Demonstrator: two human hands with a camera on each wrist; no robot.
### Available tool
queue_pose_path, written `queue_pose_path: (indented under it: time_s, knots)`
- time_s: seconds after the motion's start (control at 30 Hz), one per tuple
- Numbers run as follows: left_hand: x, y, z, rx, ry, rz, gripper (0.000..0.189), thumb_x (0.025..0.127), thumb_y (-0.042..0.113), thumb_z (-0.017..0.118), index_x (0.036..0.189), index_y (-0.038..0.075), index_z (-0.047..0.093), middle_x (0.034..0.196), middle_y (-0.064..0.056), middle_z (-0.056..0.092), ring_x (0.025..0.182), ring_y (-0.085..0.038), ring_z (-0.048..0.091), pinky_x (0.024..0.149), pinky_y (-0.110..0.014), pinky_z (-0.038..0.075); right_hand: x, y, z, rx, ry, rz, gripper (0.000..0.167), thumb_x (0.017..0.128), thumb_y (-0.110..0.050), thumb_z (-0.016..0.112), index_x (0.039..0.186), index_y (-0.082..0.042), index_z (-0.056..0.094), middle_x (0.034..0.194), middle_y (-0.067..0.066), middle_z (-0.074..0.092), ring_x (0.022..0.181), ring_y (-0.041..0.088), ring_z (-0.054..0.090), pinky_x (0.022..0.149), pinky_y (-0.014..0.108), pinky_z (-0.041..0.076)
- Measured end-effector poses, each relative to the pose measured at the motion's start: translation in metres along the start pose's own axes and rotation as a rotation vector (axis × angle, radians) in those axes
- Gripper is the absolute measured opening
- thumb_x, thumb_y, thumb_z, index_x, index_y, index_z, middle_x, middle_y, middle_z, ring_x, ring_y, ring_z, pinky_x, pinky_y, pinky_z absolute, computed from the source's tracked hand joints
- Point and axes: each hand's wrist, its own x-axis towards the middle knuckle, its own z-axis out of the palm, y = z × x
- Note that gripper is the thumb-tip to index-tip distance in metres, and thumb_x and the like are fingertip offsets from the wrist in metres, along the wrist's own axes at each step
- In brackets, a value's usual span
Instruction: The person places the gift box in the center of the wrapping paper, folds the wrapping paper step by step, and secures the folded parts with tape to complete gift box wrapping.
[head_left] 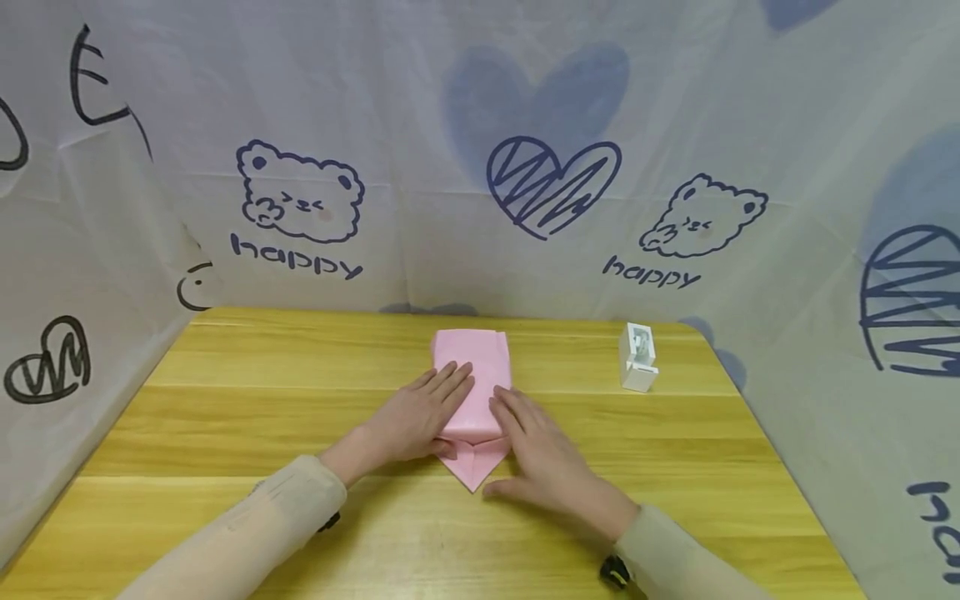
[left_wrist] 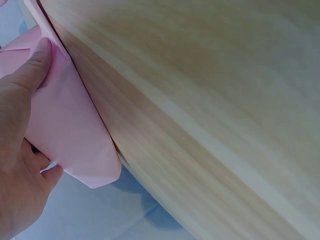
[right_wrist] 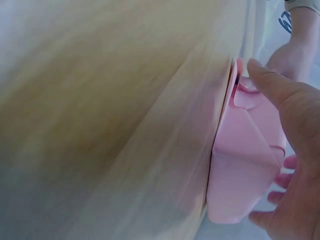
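Note:
A parcel wrapped in pink paper [head_left: 483, 412] lies on the wooden table, with a pointed paper flap [head_left: 474, 468] at its near end. Across its top left rests my left hand [head_left: 420, 418], fingers extended, the thumb against the near end. In the left wrist view that thumb presses on the pink paper [left_wrist: 75, 122] beside a fold. My right hand [head_left: 551, 467] touches the parcel's right side with its fingertips, thumb spread apart from it. Folded end creases of the pink paper [right_wrist: 245, 160] show in the right wrist view. What is inside the paper is hidden.
A small white tape dispenser [head_left: 637, 358] stands at the back right of the wooden table [head_left: 300, 375]. Behind the table and along its sides hangs a pale cloth [head_left: 420, 242] printed with bears and hearts.

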Motion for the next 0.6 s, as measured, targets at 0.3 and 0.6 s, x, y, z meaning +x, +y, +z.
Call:
queue_pose_path:
  time_s: [0.3,0.6]
  knots:
    - [0.001,0.000,0.002,0.008,-0.001,0.002,0.106,0.090,0.064,0.070,0.159,-0.006,0.031,0.168,-0.024,0.026,0.154,-0.040,0.029,0.123,-0.050,0.032,0.011,-0.005,0.014,-0.108,-0.004,0.026,0.139,0.060,-0.074,0.088,0.163,-0.003,0.026,0.171,0.017,0.020,0.157,0.038,0.020,0.127,0.050,0.023]
    - [0.000,0.000,0.001,-0.036,-0.016,-0.007,0.106,0.090,0.063,0.071,0.160,-0.006,0.029,0.169,-0.024,0.024,0.155,-0.040,0.027,0.124,-0.050,0.030,0.012,-0.005,0.016,-0.131,0.016,0.024,0.129,0.068,-0.071,0.085,0.162,-0.005,0.028,0.170,0.015,0.022,0.156,0.035,0.022,0.127,0.047,0.022]
